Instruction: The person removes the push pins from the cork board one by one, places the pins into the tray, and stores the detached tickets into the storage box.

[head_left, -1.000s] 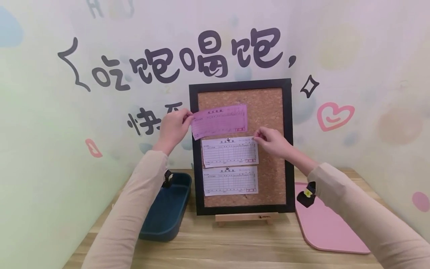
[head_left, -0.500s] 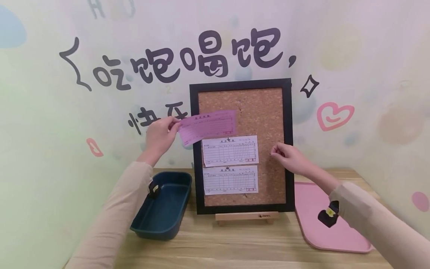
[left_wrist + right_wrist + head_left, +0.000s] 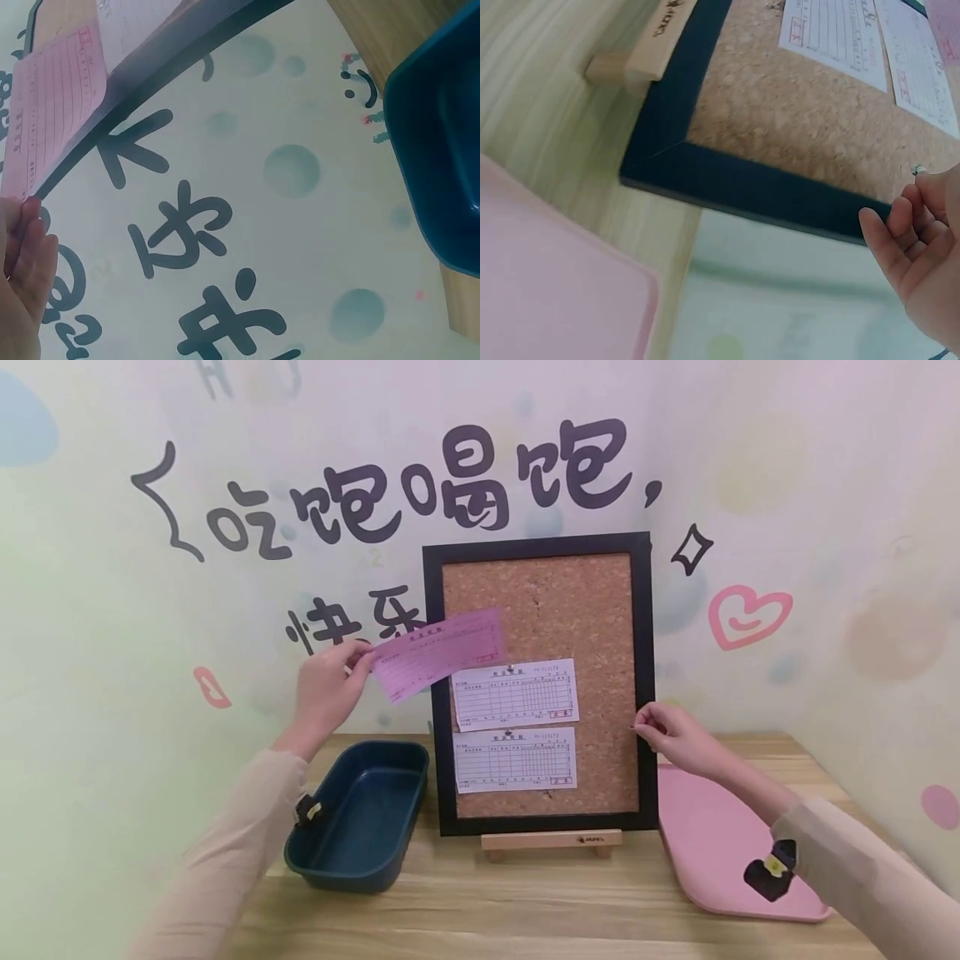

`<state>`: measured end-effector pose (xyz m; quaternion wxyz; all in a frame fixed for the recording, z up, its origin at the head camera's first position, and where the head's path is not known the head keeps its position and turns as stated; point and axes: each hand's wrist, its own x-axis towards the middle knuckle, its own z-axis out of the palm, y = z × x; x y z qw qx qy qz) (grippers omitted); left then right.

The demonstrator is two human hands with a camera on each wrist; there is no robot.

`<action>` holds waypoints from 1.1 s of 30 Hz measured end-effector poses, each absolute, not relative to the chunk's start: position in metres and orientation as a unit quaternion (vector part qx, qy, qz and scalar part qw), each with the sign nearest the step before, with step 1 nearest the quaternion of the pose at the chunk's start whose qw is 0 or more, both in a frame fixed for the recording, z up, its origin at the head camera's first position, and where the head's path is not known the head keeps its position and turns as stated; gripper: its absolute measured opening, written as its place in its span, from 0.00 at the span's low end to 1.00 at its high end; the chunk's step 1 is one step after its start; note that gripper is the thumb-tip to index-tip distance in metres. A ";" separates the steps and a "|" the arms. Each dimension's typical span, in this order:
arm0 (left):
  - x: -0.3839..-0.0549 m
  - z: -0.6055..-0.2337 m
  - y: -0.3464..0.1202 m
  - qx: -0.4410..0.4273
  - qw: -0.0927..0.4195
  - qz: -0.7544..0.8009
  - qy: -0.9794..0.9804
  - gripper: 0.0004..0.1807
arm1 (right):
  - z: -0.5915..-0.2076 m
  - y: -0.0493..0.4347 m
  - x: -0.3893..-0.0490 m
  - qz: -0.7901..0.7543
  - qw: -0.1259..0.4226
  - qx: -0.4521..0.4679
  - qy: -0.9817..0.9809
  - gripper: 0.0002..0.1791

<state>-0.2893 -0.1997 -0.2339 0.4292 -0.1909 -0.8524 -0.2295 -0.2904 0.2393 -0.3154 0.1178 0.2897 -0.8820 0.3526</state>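
Note:
My left hand [image 3: 330, 693] pinches the left end of a pink receipt slip [image 3: 438, 652], which slants across the left frame of the corkboard [image 3: 540, 610]. In the left wrist view, that slip [image 3: 56, 97] hangs from the thumb and fingertips. Two white receipt slips, the upper [image 3: 513, 695] and the lower [image 3: 513, 762], are fixed to the cork, one above the other, each with a pushpin at its top. At the board's right edge, my right hand [image 3: 678, 735] pinches a small pushpin [image 3: 918, 171] between thumb and finger.
A small wooden easel [image 3: 551, 840] supports the board on the wooden table [image 3: 480, 910]. To the left stands a deep blue tray [image 3: 375, 877]; at right lies a flat pink tray [image 3: 727, 860]. Behind is a wall [image 3: 787, 485] with painted lettering.
The pink slip has come away from the board's upper middle, moving left and slightly down with my left hand. My right hand has withdrawn right and down from the upper white slip.

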 end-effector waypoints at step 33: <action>-0.240 -0.325 -0.279 -0.117 0.366 -0.220 -0.897 0.03 | -0.387 0.300 -0.255 0.367 0.115 0.236 -0.893 0.05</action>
